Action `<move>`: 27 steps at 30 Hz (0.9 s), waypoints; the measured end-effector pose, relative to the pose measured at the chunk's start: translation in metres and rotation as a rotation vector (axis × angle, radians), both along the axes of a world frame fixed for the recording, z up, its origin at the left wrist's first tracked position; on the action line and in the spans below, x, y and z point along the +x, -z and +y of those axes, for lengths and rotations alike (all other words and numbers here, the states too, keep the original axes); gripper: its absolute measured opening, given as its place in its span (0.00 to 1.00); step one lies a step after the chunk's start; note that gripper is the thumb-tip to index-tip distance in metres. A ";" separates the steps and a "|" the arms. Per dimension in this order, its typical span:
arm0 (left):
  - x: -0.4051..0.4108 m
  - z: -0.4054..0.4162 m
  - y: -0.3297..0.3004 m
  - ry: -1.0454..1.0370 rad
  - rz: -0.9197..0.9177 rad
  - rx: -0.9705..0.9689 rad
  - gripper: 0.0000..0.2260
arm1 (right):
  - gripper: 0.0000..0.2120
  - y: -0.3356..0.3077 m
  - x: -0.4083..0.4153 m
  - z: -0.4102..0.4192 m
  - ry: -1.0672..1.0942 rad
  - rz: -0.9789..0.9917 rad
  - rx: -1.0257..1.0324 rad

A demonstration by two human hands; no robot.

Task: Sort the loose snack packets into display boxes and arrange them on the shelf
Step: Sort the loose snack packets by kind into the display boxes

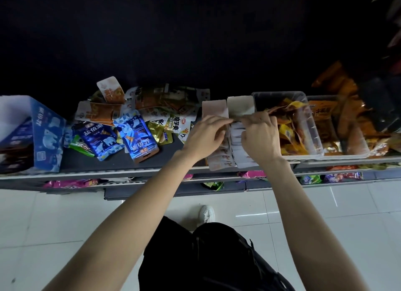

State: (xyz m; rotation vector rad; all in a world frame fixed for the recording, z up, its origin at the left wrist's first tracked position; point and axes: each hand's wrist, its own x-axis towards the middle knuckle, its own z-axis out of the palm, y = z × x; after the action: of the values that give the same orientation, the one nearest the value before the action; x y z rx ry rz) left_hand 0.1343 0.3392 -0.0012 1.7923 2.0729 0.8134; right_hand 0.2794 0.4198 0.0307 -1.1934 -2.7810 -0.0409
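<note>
Both hands (206, 134) (259, 136) pinch packets (237, 136) in the cardboard box (239, 105); clear bin (312, 126) holds orange packs (288, 136).

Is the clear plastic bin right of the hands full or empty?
Nearly full: the clear plastic bin holds yellow and orange packets heaped close to its rim.

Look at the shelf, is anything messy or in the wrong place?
Yes. Loose snack packets lie in a jumbled heap on the shelf, tilted every way and overlapping, outside any box. The clear bin holds packets tossed in unevenly. Both hands, left hand and right hand, are at the white packets in the middle.
</note>
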 end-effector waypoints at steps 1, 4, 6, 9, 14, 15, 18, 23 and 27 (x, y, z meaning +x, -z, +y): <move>-0.007 -0.012 0.002 -0.060 0.016 0.015 0.16 | 0.15 -0.005 -0.005 -0.011 -0.040 0.121 -0.028; -0.033 -0.048 0.021 -0.255 0.116 0.101 0.12 | 0.17 -0.009 -0.026 -0.048 -0.228 0.331 -0.034; -0.056 -0.067 0.040 -0.330 0.217 -0.053 0.14 | 0.18 -0.002 -0.051 -0.072 -0.340 0.209 -0.148; -0.086 -0.087 0.060 -0.343 0.268 -0.423 0.22 | 0.24 0.031 -0.095 -0.091 -0.343 -0.065 -0.308; -0.100 -0.102 0.065 -0.217 0.308 -0.575 0.25 | 0.31 0.093 -0.143 -0.088 -0.050 -0.389 -0.395; -0.099 -0.103 0.064 -0.216 0.312 -0.540 0.24 | 0.32 0.099 -0.143 -0.087 -0.012 -0.423 -0.391; -0.098 -0.099 0.065 -0.162 0.346 -0.424 0.24 | 0.29 0.102 -0.132 -0.096 -0.004 -0.374 -0.446; -0.085 -0.089 0.074 0.084 0.391 -0.409 0.24 | 0.17 0.101 -0.109 -0.108 -0.055 -0.202 -0.451; -0.084 -0.088 0.078 0.134 0.466 -0.404 0.25 | 0.16 0.094 -0.116 -0.101 0.091 -0.162 -0.473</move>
State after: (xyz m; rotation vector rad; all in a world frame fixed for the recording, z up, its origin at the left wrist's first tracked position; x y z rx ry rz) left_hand 0.0505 0.2509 -0.0796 1.9795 2.1430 -0.0780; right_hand 0.1637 0.3187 -0.0634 -1.4710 -2.9714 0.5664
